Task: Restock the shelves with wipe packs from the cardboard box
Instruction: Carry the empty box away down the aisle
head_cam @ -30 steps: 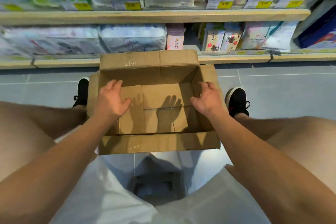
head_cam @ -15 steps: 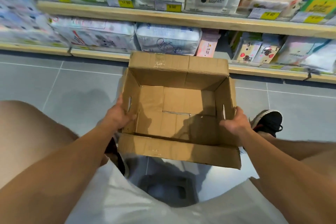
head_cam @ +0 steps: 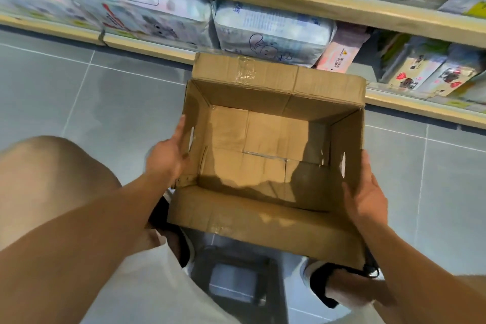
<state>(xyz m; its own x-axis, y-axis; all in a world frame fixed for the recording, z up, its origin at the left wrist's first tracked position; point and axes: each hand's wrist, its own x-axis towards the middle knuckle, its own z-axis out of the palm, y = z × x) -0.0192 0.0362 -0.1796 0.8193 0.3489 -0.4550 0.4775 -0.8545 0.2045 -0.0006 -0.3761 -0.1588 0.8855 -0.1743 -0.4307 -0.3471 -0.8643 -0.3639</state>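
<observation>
both hands, left [head_cam: 168, 155] & right [head_cam: 365, 192], gripped the sides of the empty box [head_cam: 265, 144] w/ wipe packs [head_cam: 271, 31] already shelved; restock looked done, next prob. carrying it off.

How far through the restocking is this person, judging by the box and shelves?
Done: the cardboard box is empty, bare bottom flaps showing, and wipe packs fill the bottom shelf. In hand: the left hand and right hand hold the box by its side walls above the floor. Left: apparently only disposing of the box, though one shelf gap shows beside the pink pack.
</observation>
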